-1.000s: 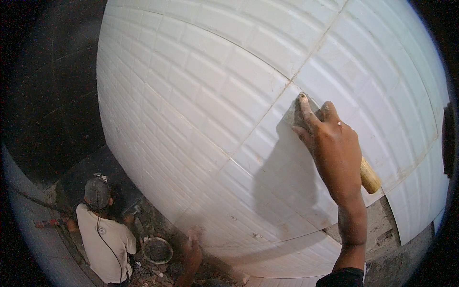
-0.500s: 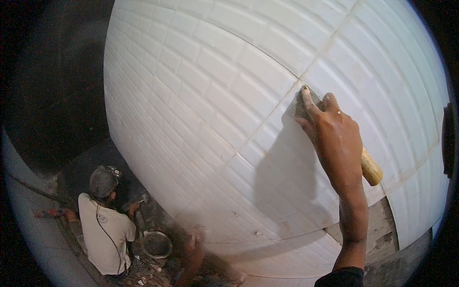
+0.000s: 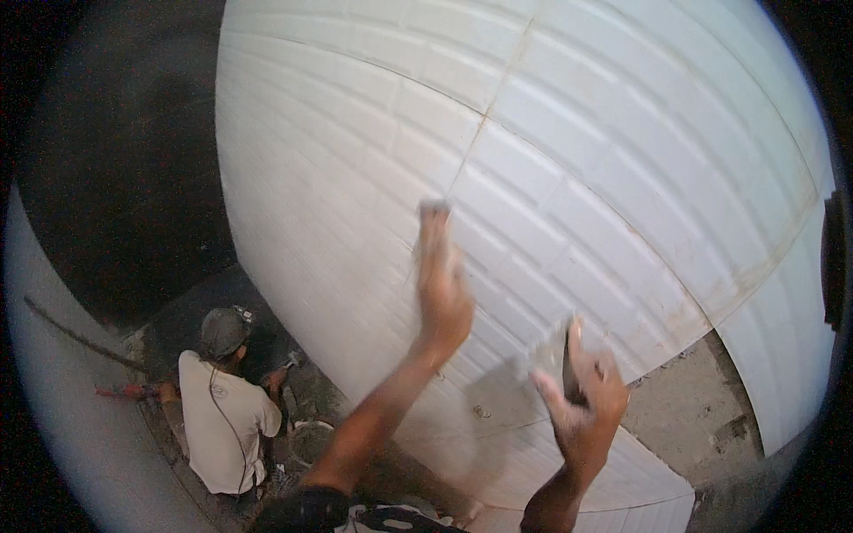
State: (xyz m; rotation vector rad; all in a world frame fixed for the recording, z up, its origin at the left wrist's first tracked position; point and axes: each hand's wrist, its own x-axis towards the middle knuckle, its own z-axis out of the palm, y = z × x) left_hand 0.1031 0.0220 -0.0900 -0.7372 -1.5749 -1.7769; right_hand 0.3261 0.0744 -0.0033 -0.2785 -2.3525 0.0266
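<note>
My left hand (image 3: 444, 298) reaches up to the white brick-patterned tile wall (image 3: 613, 169). Its fingers are stretched out, with a dark grey smudge at the tips, against the joint line between two tiles. Motion blurs them. Lower and to the right, my right hand (image 3: 597, 400) is closed on a putty knife (image 3: 551, 355), held a little off the wall. The blade is pale and smeared; its wooden handle, seen earlier, is now hidden by my hand and wrist.
Down at the left, a person (image 3: 222, 417) in a pale shirt and grey cap crouches on the rubble-strewn floor. Beside them is a round bucket (image 3: 311, 441). Bare grey cement (image 3: 697, 400) shows under the tile edge at the right. A dark wall (image 3: 115, 178) stands at the far left.
My right hand has come down from the tile joint, carrying the putty knife. My left hand has risen from low near the floor to the joint. The view has shifted.
</note>
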